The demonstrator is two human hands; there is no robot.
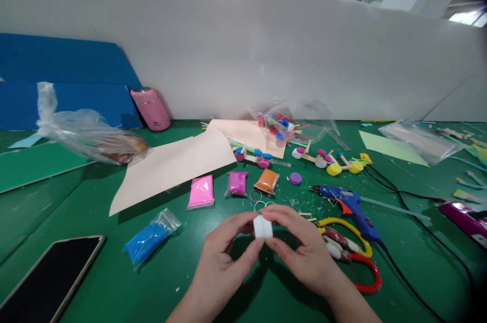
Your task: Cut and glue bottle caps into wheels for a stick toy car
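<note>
Between the fingertips of both hands is a small white round piece [263,227] with a thin line around its middle. My left hand [229,254] pinches it from the left, and my right hand [299,247] pinches it from the right. Just beyond the fingertips lie thin rings [256,195]. Farther off are packets of pink clay [201,191], magenta clay [237,183] and orange clay [267,181], beside a purple disc [296,178]. A blue clay packet [148,239] rests to the left of my left hand.
Right of my hands lie scissors [375,280] with red and yellow handles and a blue glue gun [352,204] with a cable. Small wheeled stick models [314,157] stand farther back. A phone [49,280] is at front left, a pink bottle [151,109] at back left.
</note>
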